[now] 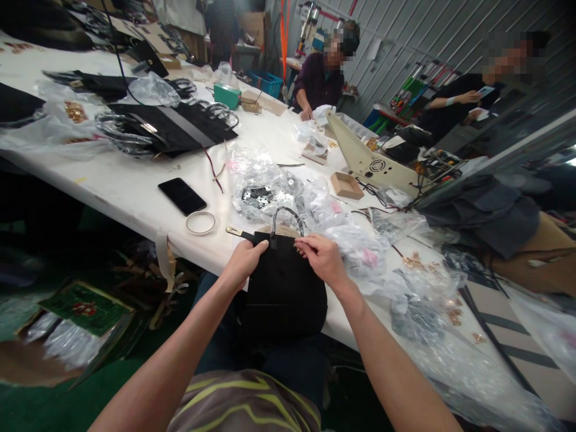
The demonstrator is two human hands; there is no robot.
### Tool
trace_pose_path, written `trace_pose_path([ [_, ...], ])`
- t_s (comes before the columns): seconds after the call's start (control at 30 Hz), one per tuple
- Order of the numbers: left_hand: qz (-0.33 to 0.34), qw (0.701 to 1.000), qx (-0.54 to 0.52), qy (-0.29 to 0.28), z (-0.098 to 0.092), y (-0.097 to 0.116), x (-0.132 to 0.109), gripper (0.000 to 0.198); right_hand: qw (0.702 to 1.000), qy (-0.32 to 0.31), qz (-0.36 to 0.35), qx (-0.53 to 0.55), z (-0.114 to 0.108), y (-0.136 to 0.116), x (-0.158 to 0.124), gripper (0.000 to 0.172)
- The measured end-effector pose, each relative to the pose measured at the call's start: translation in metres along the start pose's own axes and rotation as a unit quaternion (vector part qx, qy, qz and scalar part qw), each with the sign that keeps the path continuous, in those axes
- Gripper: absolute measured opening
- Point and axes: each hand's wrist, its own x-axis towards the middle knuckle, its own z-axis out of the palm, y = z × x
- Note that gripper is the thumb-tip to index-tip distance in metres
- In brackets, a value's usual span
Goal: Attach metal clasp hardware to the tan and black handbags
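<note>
Striped shirt [243,403] at bottom; left hand [244,262] clamped on black bag [287,287] top edge; right hand [323,257] at handle [287,209] base, grip unclear.

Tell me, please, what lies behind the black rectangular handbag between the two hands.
Beyond the black handbag, a clear plastic bag of small dark metallic pieces lies on the white table. The handbag's body hides whatever is directly behind.
</note>
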Motion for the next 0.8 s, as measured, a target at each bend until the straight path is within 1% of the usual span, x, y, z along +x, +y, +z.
trace_pose_path([
  [0.07,-0.003,1.000,-0.006,-0.011,0.000,0.000,0.000,0.037,0.999,-0.024,-0.030,-0.024,-0.002,-0.002,-0.002,0.026],
  [0.13,0.001,1.000,-0.009,-0.011,0.001,0.000,0.000,0.037,0.997,-0.040,-0.054,-0.045,-0.007,-0.003,-0.002,0.023],
  [0.2,0.004,1.000,-0.005,-0.003,0.002,0.000,0.001,0.037,0.996,-0.035,-0.058,-0.054,-0.011,-0.005,-0.001,0.018],
  [0.27,0.002,1.000,-0.002,0.000,0.003,-0.001,0.002,0.038,0.996,-0.035,-0.054,-0.056,-0.012,-0.006,0.000,0.016],
  [0.37,-0.005,1.000,-0.006,-0.009,0.003,-0.001,0.001,0.039,0.997,-0.018,-0.063,-0.049,-0.006,-0.006,0.003,0.016],
  [0.43,-0.002,1.000,-0.008,-0.009,0.002,0.000,0.001,0.038,0.997,0.006,-0.073,-0.038,0.000,-0.005,0.004,0.015],
  [0.5,0.004,1.000,-0.010,-0.008,0.002,0.000,0.000,0.037,0.996,0.016,-0.075,-0.033,0.004,-0.004,0.006,0.015],
  [0.57,0.005,1.000,-0.014,-0.010,0.001,0.000,0.000,0.038,0.998,0.003,-0.063,-0.028,0.004,-0.002,0.007,0.015],
  [0.67,-0.001,0.999,-0.028,-0.015,0.001,-0.002,0.000,0.040,0.999,-0.034,-0.034,-0.007,0.000,0.001,0.008,0.016],
  [0.73,-0.005,0.999,-0.034,-0.010,0.002,-0.003,0.001,0.040,0.998,-0.055,-0.035,-0.008,-0.003,0.003,0.010,0.018],
  [0.8,-0.006,0.999,-0.035,-0.002,0.003,-0.005,0.002,0.040,0.997,-0.064,-0.049,-0.021,-0.005,0.004,0.011,0.019],
])
